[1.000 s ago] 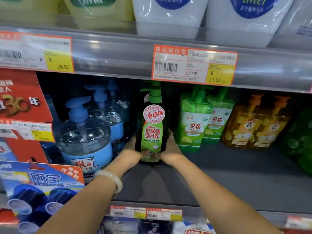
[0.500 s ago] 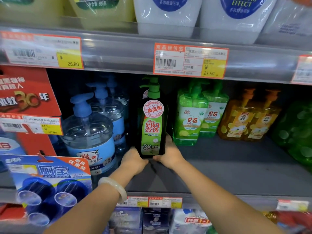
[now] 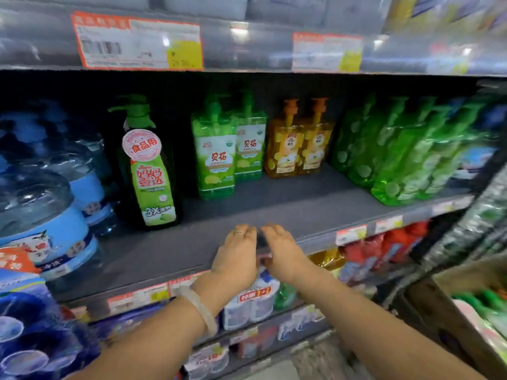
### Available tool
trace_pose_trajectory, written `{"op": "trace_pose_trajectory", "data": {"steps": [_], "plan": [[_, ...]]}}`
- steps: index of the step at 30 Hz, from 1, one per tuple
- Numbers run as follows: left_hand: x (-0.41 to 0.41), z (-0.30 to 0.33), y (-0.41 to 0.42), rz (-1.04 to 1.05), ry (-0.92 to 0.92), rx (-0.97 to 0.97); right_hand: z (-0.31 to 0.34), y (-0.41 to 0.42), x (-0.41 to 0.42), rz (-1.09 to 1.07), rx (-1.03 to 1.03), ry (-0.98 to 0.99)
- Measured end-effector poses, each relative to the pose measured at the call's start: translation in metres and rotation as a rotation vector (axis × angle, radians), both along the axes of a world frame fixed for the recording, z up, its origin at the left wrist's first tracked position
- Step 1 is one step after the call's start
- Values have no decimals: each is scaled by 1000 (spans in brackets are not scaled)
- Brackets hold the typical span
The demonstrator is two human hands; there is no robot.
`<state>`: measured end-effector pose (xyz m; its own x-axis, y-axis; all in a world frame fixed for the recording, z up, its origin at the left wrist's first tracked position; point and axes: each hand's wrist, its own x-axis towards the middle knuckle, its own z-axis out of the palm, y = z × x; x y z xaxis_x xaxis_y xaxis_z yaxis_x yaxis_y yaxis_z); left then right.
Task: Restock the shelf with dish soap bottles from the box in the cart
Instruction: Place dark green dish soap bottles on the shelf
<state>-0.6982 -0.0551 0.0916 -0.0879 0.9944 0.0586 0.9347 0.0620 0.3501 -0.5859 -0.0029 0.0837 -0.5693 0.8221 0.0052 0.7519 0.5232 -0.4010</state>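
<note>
A dark green dish soap bottle [image 3: 149, 171] with a green pump and a pink round sticker stands upright on the grey shelf [image 3: 274, 207], left of centre. My left hand [image 3: 237, 252] and my right hand [image 3: 282, 252] hover side by side at the shelf's front edge, to the right of the bottle and apart from it. Both hands hold nothing, fingers loosely extended. A cardboard box [image 3: 450, 305] with green-capped bottles [image 3: 491, 305] shows at the lower right.
Large blue pump bottles [image 3: 41, 204] crowd the shelf's left. Light green bottles [image 3: 216, 154], orange bottles [image 3: 299, 144] and green refill pouches [image 3: 406, 152] line the back and right. Price tags [image 3: 137, 42] hang on the shelf above. More goods fill the shelf below.
Both hands let go of the dark green bottle, which now stands on the shelf, and drew back right to the front edge. The view swung right, bringing the box into sight.
</note>
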Motion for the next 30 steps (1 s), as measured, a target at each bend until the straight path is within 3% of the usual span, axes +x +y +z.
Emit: {"op": "trace_pose_trajectory", "data": {"steps": [9, 18, 24, 30], "plan": [[210, -14, 13, -387, 251, -137, -23, -29, 243, -396, -53, -166], [444, -53, -22, -663, 296, -303, -57, -106, 494, -707, -172, -239], [518, -69, -16, -662, 255, -423, -67, -107, 575, -771, -318, -264], [553, -95, 27, -639, 259, -473, -88, -69, 604, -745, -383, -251]]}}
